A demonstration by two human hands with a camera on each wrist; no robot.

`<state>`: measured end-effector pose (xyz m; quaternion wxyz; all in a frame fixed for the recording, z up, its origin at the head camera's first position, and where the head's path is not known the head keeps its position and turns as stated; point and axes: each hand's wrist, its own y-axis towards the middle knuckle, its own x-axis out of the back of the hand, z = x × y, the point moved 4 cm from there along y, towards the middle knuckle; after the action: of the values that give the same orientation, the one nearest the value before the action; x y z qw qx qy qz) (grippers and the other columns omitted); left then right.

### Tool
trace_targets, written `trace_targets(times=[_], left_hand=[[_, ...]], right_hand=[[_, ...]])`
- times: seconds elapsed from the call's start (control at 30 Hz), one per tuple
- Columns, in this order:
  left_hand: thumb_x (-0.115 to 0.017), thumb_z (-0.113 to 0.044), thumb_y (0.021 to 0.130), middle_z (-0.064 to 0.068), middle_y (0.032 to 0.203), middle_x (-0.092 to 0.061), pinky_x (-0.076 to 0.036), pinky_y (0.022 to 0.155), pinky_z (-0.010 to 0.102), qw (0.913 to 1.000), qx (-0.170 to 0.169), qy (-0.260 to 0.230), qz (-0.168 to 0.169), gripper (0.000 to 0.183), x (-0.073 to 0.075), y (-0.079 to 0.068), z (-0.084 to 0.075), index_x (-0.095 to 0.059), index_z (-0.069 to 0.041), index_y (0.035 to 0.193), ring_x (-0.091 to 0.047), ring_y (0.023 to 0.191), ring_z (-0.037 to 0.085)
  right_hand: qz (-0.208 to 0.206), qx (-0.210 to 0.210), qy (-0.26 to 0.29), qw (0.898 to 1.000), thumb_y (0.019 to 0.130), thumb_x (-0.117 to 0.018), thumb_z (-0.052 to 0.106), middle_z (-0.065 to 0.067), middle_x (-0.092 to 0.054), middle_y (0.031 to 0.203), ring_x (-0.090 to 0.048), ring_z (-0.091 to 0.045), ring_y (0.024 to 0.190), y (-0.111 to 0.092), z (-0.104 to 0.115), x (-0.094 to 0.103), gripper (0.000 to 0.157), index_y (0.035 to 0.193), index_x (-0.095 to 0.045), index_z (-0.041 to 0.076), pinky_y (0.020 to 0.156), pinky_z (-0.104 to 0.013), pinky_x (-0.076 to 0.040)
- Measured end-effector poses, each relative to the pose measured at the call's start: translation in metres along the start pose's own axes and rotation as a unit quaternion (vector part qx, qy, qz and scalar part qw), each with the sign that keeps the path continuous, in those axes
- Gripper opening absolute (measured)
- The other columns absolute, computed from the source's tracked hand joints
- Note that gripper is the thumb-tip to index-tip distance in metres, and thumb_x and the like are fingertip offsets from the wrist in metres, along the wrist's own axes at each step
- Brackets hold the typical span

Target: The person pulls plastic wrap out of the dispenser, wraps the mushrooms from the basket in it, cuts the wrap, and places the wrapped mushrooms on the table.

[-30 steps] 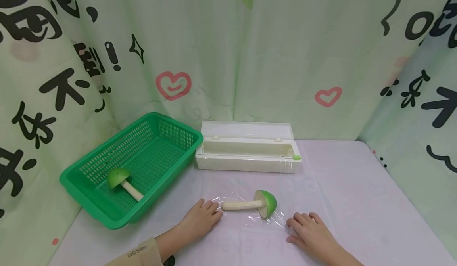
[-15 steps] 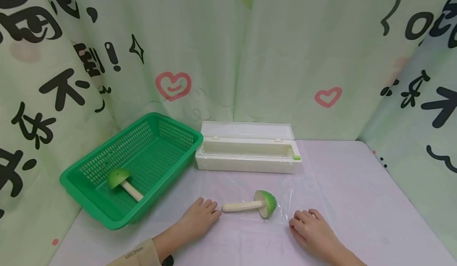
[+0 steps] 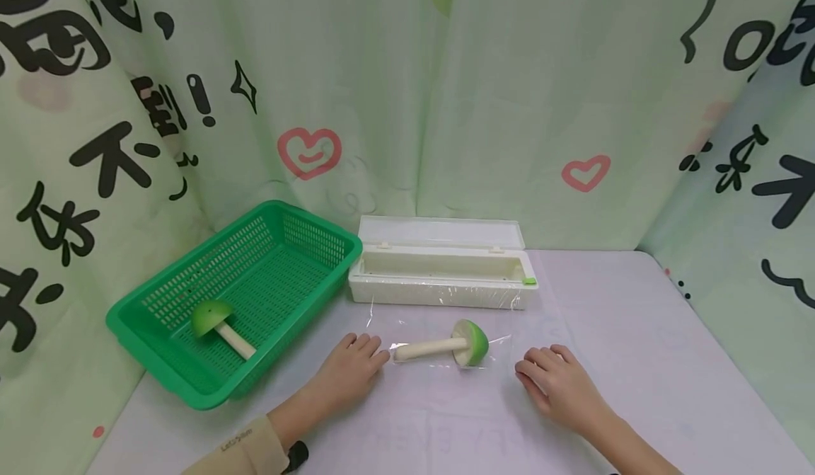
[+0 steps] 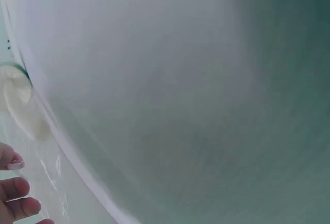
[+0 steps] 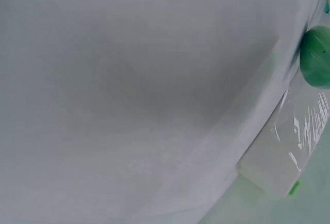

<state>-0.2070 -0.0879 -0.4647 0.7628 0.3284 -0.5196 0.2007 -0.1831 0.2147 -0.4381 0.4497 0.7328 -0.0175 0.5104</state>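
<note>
A mushroom [image 3: 439, 346] with a green cap and pale stem lies on clear plastic wrap [image 3: 499, 355] in the middle of the table, cap to the right. At the stem's end, my left hand [image 3: 349, 370] pinches the wrap's left side. On the other side, my right hand [image 3: 560, 388] pinches the wrap's right edge, thumb against fingers, apart from the cap. The left wrist view catches some fingertips [image 4: 20, 208] and the pale stem [image 4: 26, 116] at its left edge. In the right wrist view the green cap [image 5: 317, 59] shows, but no hand.
Behind the mushroom stands a long white dispenser box [image 3: 439, 295], lid up, with a green tab at its right end. Left of it sits a green plastic basket [image 3: 299, 319] holding a second green-capped mushroom [image 3: 219, 323]. Printed curtains [image 3: 496, 107] surround the table.
Both hands have moved away from me, toward the white box. The wrap and the mushroom have shifted the same way. The basket and box have stayed put.
</note>
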Motion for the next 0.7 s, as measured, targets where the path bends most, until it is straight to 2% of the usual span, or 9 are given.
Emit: trace_targets(times=[0.17, 0.33, 0.47, 0.57, 0.7], left_hand=[[-0.057, -0.019, 0.087, 0.0, 0.085, -0.048, -0.04, 0.074, 0.032, 0.9995, 0.028, -0.01, -0.008, 0.007, -0.001, 0.007, 0.009, -0.056, -0.015, 0.092, -0.045, 0.077, 0.016], [-0.058, -0.017, 0.085, 0.0, 0.08, -0.045, -0.039, 0.07, 0.031, 0.9979, 0.044, -0.017, -0.045, 0.005, -0.005, 0.015, 0.018, -0.054, -0.014, 0.088, -0.044, 0.073, 0.016], [-0.057, -0.014, 0.085, 0.001, 0.077, -0.044, -0.038, 0.068, 0.032, 0.9951, 0.057, -0.03, -0.074, 0.005, -0.007, 0.022, 0.025, -0.052, -0.012, 0.085, -0.044, 0.073, 0.018], [-0.056, -0.014, 0.085, 0.002, 0.079, -0.045, -0.038, 0.069, 0.032, 0.9943, 0.071, -0.032, -0.072, 0.005, -0.01, 0.028, 0.03, -0.052, -0.011, 0.086, -0.047, 0.075, 0.019], [-0.058, -0.015, 0.085, 0.002, 0.081, -0.048, -0.038, 0.069, 0.032, 0.9951, 0.081, -0.009, -0.056, 0.007, -0.016, 0.035, 0.033, -0.051, -0.012, 0.088, -0.05, 0.079, 0.019]], right_hand=[[-0.011, 0.0, -0.001, 1.0, 0.099, -0.03, 0.031, 0.004, -0.052, 0.072, -0.051, -0.014, 0.065, 0.013, -0.009, 0.0, 0.043, 0.075, -0.061, 0.012, 0.07, -0.04, -0.039], [-0.03, 0.007, 0.0, 1.0, 0.099, -0.031, 0.03, 0.003, -0.053, 0.073, -0.05, -0.016, 0.065, 0.024, -0.017, -0.003, 0.043, 0.075, -0.062, 0.011, 0.068, -0.042, -0.039], [-0.027, -0.004, -0.002, 1.0, 0.099, -0.03, 0.031, 0.001, -0.054, 0.073, -0.051, -0.017, 0.064, 0.03, -0.024, -0.007, 0.045, 0.076, -0.062, 0.009, 0.069, -0.043, -0.04], [-0.019, -0.016, -0.004, 1.0, 0.099, -0.029, 0.033, 0.0, -0.055, 0.074, -0.053, -0.018, 0.066, 0.034, -0.03, -0.012, 0.046, 0.078, -0.062, 0.009, 0.07, -0.043, -0.04], [-0.012, -0.026, -0.008, 1.0, 0.1, -0.028, 0.035, -0.002, -0.056, 0.076, -0.055, -0.021, 0.069, 0.038, -0.037, -0.02, 0.046, 0.082, -0.061, 0.008, 0.071, -0.044, -0.04]])
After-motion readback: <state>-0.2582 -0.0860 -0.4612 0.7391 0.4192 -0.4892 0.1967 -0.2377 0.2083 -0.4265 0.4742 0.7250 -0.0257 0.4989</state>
